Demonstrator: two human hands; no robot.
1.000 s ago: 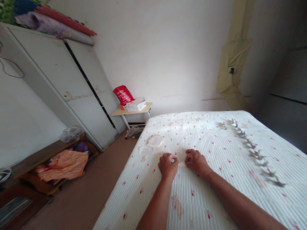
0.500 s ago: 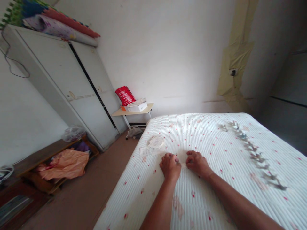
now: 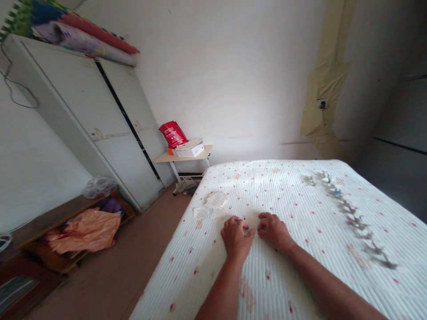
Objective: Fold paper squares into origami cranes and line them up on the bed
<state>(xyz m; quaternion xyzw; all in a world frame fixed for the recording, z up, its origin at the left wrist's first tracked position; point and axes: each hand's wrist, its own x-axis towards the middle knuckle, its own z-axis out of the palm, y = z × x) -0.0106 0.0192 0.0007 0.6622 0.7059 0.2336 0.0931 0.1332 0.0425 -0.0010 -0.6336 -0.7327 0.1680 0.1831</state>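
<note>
Both hands rest low over a white quilted mattress (image 3: 267, 178) with red dots. My left hand (image 3: 236, 235) has its fingers curled, with thumb and forefinger nearly meeting; what lies between them is too small to tell. Close beside it on the right, my right hand (image 3: 274, 231) is curled too, thumb and fingertips pressed together around something hidden. A small pale scrap seems to lie between the two hands, blurred. Printed paper pieces (image 3: 216, 200) lie just beyond my left hand. Along the right side runs a row of small folded paper-like figures (image 3: 350, 211).
At the left stands a grey cabinet (image 3: 123, 133) with rolled mats (image 3: 83, 40) on top. A small table (image 3: 163, 157) at the back holds a red bag (image 3: 173, 134) and a white box (image 3: 191, 150). Orange cloth or plastic (image 3: 86, 231) covers a low wooden shelf (image 3: 30, 235).
My left thumb has stretched slightly further right, and the gap between thumb and forefinger is wider. The pale scrap between the hands shows less. The view has shifted a little.
</note>
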